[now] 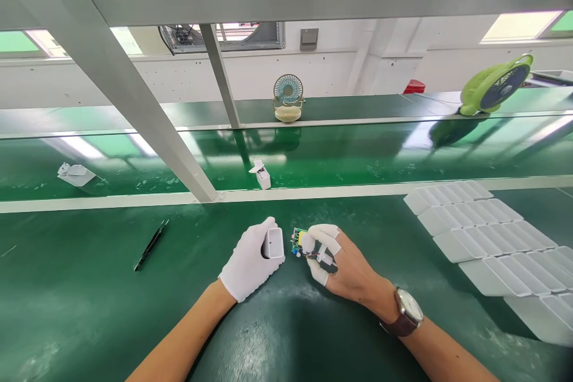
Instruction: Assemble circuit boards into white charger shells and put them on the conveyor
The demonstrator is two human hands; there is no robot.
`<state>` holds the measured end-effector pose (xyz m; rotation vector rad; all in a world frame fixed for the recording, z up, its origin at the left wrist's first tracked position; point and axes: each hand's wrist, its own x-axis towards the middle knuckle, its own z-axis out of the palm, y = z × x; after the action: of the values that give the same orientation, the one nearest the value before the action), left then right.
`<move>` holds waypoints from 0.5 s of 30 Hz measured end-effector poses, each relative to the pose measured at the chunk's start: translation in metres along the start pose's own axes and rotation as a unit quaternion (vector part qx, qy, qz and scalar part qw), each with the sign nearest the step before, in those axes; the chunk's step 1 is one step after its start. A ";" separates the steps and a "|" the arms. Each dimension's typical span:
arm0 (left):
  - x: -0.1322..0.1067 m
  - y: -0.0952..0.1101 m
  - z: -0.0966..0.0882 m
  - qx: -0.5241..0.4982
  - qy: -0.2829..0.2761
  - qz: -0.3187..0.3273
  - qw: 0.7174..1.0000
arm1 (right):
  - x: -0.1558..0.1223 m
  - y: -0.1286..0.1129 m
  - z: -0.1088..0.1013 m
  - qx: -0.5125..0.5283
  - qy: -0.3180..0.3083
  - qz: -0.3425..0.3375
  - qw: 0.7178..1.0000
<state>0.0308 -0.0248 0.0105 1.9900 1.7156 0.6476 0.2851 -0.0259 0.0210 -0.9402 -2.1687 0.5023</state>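
Observation:
My left hand [249,261], in a white glove, is closed round a small white plastic housing [273,243] whose hollow end faces right. My right hand [340,265], with white finger cots and a wristwatch, pinches a small green circuit board [297,242] with a yellow part on it. The board's end is a short gap away from the housing's opening. Both hands rest low over the green bench mat [89,298].
Black tweezers [151,245] lie on the mat to the left. White moulded trays [487,239] cover the right side. On the green conveyor belt beyond sit two white units [261,173] [75,173]. Two small fans [287,97] [496,84] stand farther back. A slanted metal post [147,125] crosses the left.

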 end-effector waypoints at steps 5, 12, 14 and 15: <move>-0.002 -0.006 0.008 0.033 0.047 0.079 0.995 | -0.004 -0.002 -0.001 -0.023 0.036 -0.059 0.997; 0.000 -0.010 0.012 0.081 0.063 0.160 0.982 | -0.007 -0.006 0.002 -0.035 0.047 -0.093 0.994; 0.000 -0.010 0.014 0.078 0.070 0.180 0.978 | -0.007 -0.006 0.003 -0.031 0.045 -0.090 0.994; 0.000 -0.010 0.014 0.076 0.072 0.189 0.976 | -0.007 -0.006 0.003 -0.030 0.041 -0.088 0.995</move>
<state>0.0314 -0.0237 -0.0067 2.4636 1.5124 0.8251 0.2833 -0.0352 0.0195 -0.7793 -2.1764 0.3094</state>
